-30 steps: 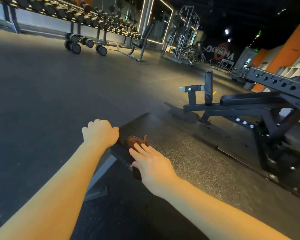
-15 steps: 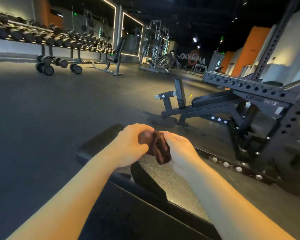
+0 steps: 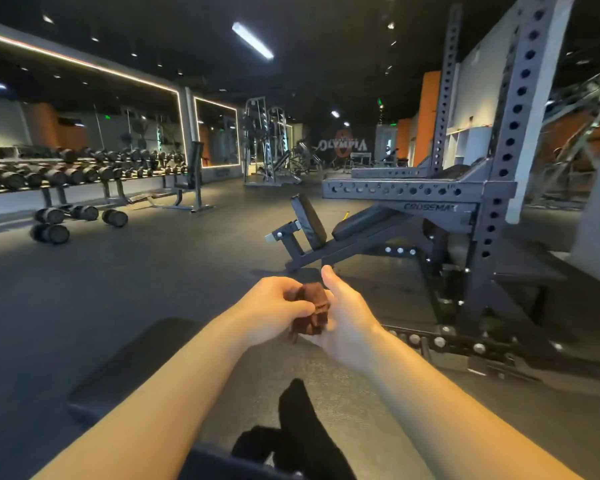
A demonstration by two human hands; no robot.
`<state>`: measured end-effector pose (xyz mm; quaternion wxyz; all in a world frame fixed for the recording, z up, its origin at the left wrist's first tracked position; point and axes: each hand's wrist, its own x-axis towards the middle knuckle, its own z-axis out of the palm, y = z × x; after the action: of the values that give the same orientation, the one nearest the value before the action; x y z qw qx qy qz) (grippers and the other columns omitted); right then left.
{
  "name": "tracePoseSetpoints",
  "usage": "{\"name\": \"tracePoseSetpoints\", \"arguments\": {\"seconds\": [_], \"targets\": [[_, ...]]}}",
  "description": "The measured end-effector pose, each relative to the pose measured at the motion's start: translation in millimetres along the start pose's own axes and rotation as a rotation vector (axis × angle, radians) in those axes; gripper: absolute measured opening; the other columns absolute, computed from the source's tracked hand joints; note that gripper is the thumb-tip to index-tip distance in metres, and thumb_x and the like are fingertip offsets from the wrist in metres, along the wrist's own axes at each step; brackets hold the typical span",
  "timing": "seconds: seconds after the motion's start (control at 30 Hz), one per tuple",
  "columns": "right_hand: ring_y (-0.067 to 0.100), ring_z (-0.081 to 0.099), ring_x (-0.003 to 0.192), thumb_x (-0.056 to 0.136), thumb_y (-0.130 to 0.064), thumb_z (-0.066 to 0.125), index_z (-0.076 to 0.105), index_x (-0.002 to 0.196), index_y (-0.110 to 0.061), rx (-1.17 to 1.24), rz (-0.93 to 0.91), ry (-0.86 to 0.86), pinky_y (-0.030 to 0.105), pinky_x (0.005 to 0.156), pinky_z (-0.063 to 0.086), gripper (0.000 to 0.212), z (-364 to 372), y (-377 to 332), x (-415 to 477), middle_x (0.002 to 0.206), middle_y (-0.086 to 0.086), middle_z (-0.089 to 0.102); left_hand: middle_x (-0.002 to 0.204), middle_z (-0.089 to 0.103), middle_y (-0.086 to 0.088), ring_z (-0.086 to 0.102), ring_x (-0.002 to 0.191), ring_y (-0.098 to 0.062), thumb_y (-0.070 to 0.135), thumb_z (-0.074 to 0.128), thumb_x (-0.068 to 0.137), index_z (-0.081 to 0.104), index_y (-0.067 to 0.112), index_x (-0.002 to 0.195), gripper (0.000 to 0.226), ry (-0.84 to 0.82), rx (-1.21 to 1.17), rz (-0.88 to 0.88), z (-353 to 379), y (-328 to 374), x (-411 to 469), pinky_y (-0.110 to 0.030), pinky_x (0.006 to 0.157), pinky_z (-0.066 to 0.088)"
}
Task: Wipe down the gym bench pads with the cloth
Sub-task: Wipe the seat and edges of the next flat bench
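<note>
A dumbbell rack (image 3: 84, 174) lines the wall, a power rack (image 3: 510, 133) opposite.

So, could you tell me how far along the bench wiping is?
Done: no pad shows wiping marks; unclear. In hand: the left hand grips the cloth against the right hand, above the near bench pad. Left: probably the far bench by the rack.
</note>
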<state>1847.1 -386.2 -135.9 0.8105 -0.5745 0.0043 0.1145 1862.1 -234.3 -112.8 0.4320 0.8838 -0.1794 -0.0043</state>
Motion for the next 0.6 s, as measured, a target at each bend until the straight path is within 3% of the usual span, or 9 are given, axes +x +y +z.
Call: {"name": "tracePoseSetpoints", "arguments": {"seconds": [0.03, 0.1, 0.17, 0.23, 0.33, 0.43, 0.53, 0.6], "targets": [[0.026, 0.067, 0.12, 0.097, -0.067, 0.046, 0.065, 0.13, -0.018, -0.05, 0.003, -0.044, 0.049, 0.111, 0.046, 0.062, -12, -5, -4, 0.124, 0.006, 0.073, 0.093, 0.074, 0.002, 0.068, 0.091, -0.016, 0.035, 0.068, 0.095, 0.073, 0.025, 0.095, 0.011, 0.008, 0.02, -0.001, 3, 11, 6, -0.037, 0.085, 0.055], [0.026, 0.061, 0.128, 0.092, -0.062, 0.062, 0.06, 0.135, -0.028, -0.173, 0.034, -0.155, 0.056, 0.115, 0.041, 0.054, -39, -12, -11, 0.131, 0.002, 0.07, 0.087, 0.072, 0.002, 0.065, 0.086, -0.017, 0.039, 0.067, 0.095, 0.074, 0.023, 0.088, 0.019, 0.027, 0.051, 0.0, 9, 33, 18, -0.037, 0.08, 0.052], [0.021, 0.068, 0.119, 0.094, -0.047, 0.071, 0.059, 0.129, -0.029, -0.321, 0.029, -0.204, 0.045, 0.104, 0.054, 0.042, -59, -17, -20, 0.126, -0.001, 0.072, 0.08, 0.066, 0.002, 0.059, 0.077, -0.014, 0.043, 0.066, 0.096, 0.073, 0.021, 0.082, 0.027, 0.021, 0.092, -0.008, 18, 53, 28, -0.031, 0.068, 0.045], [0.015, 0.074, 0.104, 0.098, -0.038, 0.069, 0.061, 0.122, -0.024, -0.463, -0.033, -0.136, 0.031, 0.088, 0.061, 0.028, -75, -22, -28, 0.115, -0.001, 0.076, 0.08, 0.063, -0.001, 0.055, 0.075, -0.013, 0.052, 0.064, 0.095, 0.073, 0.02, 0.08, 0.036, -0.025, 0.136, -0.031, 29, 68, 39, -0.029, 0.066, 0.041], [0.016, 0.075, 0.09, 0.102, -0.044, 0.059, 0.07, 0.114, -0.015, -0.668, -0.095, -0.03, 0.025, 0.081, 0.057, 0.033, -97, -33, -38, 0.102, 0.004, 0.078, 0.084, 0.063, 0.001, 0.058, 0.081, -0.013, 0.063, 0.057, 0.094, 0.071, 0.02, 0.083, 0.046, -0.107, 0.166, -0.056, 43, 79, 56, -0.031, 0.074, 0.045], [0.005, 0.067, 0.083, 0.101, -0.054, 0.056, 0.076, 0.104, -0.02, -0.801, -0.07, 0.091, 0.021, 0.071, 0.043, 0.039, -112, -49, -49, 0.097, -0.007, 0.078, 0.1, 0.074, 0.004, 0.069, 0.096, -0.016, 0.073, 0.051, 0.091, 0.073, 0.02, 0.105, 0.059, -0.158, 0.115, -0.122, 54, 78, 74, -0.04, 0.097, 0.051], [0.01, 0.073, 0.095, 0.1, -0.045, 0.062, 0.079, 0.101, -0.02, -0.716, -0.108, 0.178, 0.025, 0.075, 0.043, 0.03, -126, -58, -53, 0.1, -0.006, 0.079, 0.103, 0.078, 0.005, 0.073, 0.102, -0.022, 0.083, 0.049, 0.082, 0.075, 0.023, 0.11, 0.072, -0.224, 0.017, -0.165, 64, 69, 86, -0.049, 0.106, 0.048], [0.013, 0.076, 0.092, 0.099, -0.039, 0.064, 0.079, 0.101, -0.018, -0.598, -0.136, 0.237, 0.026, 0.073, 0.05, 0.025, -136, -58, -59, 0.098, -0.001, 0.08, 0.104, 0.078, 0.005, 0.071, 0.107, -0.024, 0.084, 0.053, 0.078, 0.075, 0.023, 0.111, 0.073, -0.276, -0.048, -0.172, 76, 64, 95, -0.051, 0.107, 0.047]]}}
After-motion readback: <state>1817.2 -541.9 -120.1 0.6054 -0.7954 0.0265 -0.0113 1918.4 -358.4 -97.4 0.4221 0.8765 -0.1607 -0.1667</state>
